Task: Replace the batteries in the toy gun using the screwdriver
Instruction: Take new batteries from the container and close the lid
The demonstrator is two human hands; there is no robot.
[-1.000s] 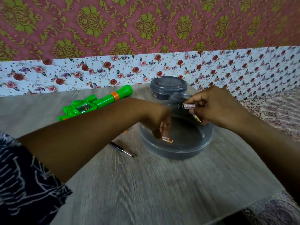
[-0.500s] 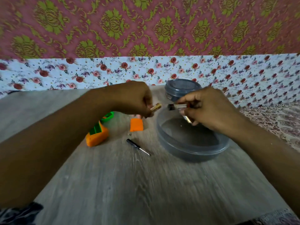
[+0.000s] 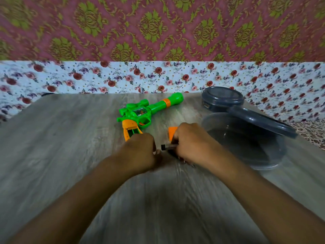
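Grey wood-grain surface (image 3: 52, 155) fills my view, my two forearms converging at its centre. My left hand (image 3: 140, 152) is curled into a fist just short of the gun's grip; whether it encloses anything I cannot tell through the blur. My right hand (image 3: 190, 147) pinches a battery (image 3: 167, 147), dark tip pointing left toward the other hand. Behind its knuckles pokes an orange cover piece (image 3: 172, 132). Beyond lies the toy gun (image 3: 140, 114), green body flat, barrel aimed away right, its orange grip (image 3: 130, 129) open toward me. At right a grey tub (image 3: 246, 143) sits with a lid (image 3: 263, 122) leaning on its rim, a second lidded container (image 3: 222, 98) behind. The screwdriver is out of sight.

My judgement: cells go in next. I would steady the grip with the left hand, check polarity and press each cell fully home. Any print on the battery is too smeared to read; I see no brand anywhere.
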